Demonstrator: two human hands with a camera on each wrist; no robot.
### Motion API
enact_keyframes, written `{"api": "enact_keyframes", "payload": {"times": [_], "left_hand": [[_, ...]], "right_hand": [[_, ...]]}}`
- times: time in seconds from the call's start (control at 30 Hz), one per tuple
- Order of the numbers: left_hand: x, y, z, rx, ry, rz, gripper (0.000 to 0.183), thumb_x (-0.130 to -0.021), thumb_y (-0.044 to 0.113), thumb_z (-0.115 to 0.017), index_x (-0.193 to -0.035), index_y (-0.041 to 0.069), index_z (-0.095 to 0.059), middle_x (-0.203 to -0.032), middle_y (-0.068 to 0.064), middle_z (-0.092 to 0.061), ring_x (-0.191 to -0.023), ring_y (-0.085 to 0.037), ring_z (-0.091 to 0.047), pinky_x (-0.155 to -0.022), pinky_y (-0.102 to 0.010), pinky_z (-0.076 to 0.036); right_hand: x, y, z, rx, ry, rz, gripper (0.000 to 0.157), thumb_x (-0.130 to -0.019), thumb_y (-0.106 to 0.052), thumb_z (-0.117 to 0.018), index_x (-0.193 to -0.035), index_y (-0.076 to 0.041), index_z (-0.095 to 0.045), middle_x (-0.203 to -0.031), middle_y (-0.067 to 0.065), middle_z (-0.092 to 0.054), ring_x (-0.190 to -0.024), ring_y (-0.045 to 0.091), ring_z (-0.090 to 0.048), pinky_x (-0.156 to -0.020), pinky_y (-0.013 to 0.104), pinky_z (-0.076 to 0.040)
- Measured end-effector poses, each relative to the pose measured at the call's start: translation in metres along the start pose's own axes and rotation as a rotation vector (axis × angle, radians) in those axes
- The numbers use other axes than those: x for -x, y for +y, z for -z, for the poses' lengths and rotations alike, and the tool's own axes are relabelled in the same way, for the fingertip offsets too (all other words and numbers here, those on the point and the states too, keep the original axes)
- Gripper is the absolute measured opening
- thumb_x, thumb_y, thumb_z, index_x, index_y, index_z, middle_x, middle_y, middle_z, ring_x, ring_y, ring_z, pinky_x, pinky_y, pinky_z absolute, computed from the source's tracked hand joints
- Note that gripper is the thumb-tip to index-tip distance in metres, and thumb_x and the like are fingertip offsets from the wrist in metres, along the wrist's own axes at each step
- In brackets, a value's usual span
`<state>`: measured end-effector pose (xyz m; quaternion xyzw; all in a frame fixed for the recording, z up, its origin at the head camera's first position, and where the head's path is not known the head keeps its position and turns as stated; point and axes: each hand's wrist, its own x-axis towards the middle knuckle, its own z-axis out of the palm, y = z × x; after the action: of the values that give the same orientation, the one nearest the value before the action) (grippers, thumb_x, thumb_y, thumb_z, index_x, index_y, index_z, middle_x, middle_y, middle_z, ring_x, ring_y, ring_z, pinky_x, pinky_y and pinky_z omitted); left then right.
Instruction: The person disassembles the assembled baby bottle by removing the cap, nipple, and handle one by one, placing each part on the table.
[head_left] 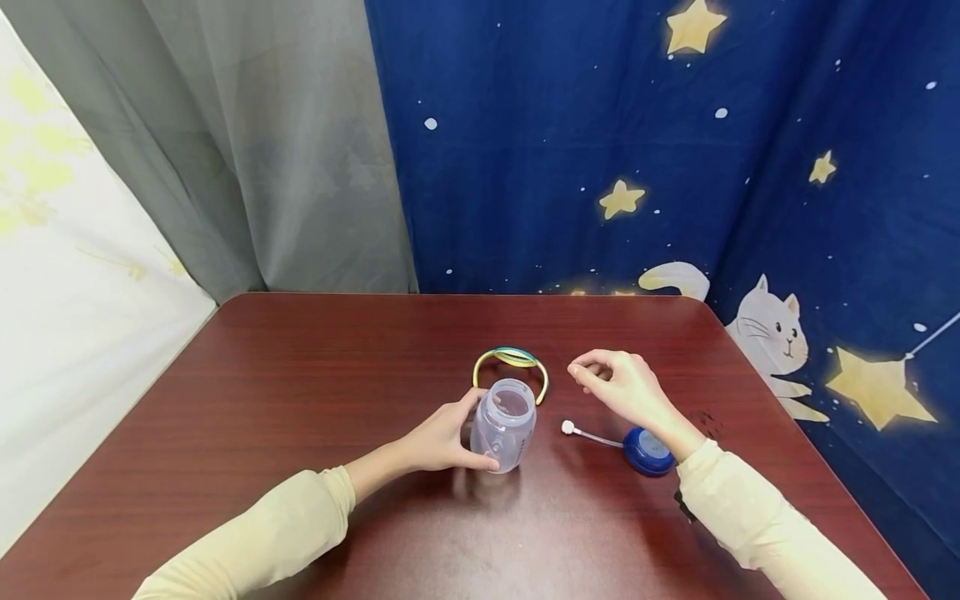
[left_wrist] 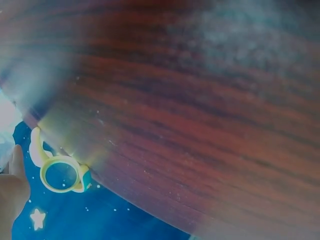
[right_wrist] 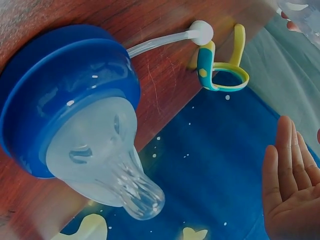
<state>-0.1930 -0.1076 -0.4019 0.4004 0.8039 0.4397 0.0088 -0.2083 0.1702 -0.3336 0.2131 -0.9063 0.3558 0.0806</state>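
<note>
A clear, uncapped baby bottle stands upright on the table, its open mouth facing up. My left hand grips it from the left side, with the thumb across the near side. To the right, my right hand is above the table with loosely bent fingers and holds nothing. Below its wrist lies the blue bottle collar with a clear teat. From the collar a thin straw runs left to a white weighted end. The yellow and teal bottle handle lies just behind the bottle.
The reddish-brown wooden table has its far edge against a grey curtain and a blue starry curtain. White cloth hangs along the left side.
</note>
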Motion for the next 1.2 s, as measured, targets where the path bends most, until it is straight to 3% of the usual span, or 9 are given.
{"api": "enact_keyframes", "payload": {"times": [0.3, 0.57, 0.87, 1.2], "left_hand": [[-0.003, 0.000, -0.003, -0.002, -0.048, 0.027, 0.073, -0.062, 0.027, -0.080, -0.117, 0.009, -0.036, -0.108, 0.002, -0.052, -0.096, -0.007, -0.053, -0.082, -0.025, -0.041], [-0.004, 0.029, 0.005, 0.004, -0.063, 0.046, 0.067, -0.062, 0.009, -0.080, -0.113, -0.003, -0.038, -0.105, -0.006, -0.053, -0.097, -0.013, -0.053, -0.083, -0.027, -0.040], [-0.004, -0.008, -0.006, 0.001, -0.092, 0.064, 0.072, -0.064, 0.026, -0.080, -0.117, 0.006, -0.036, -0.108, 0.004, -0.052, -0.099, -0.007, -0.051, -0.085, -0.026, -0.038], [-0.004, -0.012, -0.008, 0.032, -0.099, 0.067, 0.073, -0.064, 0.028, -0.079, -0.119, 0.008, -0.034, -0.108, 0.005, -0.052, -0.101, -0.008, -0.050, -0.086, -0.026, -0.037]], "right_hand": [[0.001, 0.002, -0.003, 0.006, 0.003, 0.004, 0.017, -0.084, -0.031, -0.059, -0.090, -0.017, -0.066, -0.065, -0.011, -0.058, -0.061, 0.008, -0.057, -0.057, 0.030, -0.044], [0.000, 0.002, -0.003, -0.001, 0.011, 0.011, 0.017, -0.084, -0.028, -0.060, -0.090, -0.014, -0.067, -0.065, -0.010, -0.057, -0.061, 0.008, -0.057, -0.056, 0.030, -0.044], [0.000, 0.003, -0.002, 0.007, 0.010, 0.011, 0.019, -0.084, -0.032, -0.059, -0.090, -0.016, -0.066, -0.066, -0.009, -0.059, -0.061, 0.009, -0.058, -0.056, 0.030, -0.044], [0.000, 0.006, -0.002, 0.011, 0.010, 0.003, 0.019, -0.084, -0.032, -0.059, -0.090, -0.015, -0.066, -0.066, -0.010, -0.058, -0.061, 0.007, -0.057, -0.055, 0.029, -0.045]]}}
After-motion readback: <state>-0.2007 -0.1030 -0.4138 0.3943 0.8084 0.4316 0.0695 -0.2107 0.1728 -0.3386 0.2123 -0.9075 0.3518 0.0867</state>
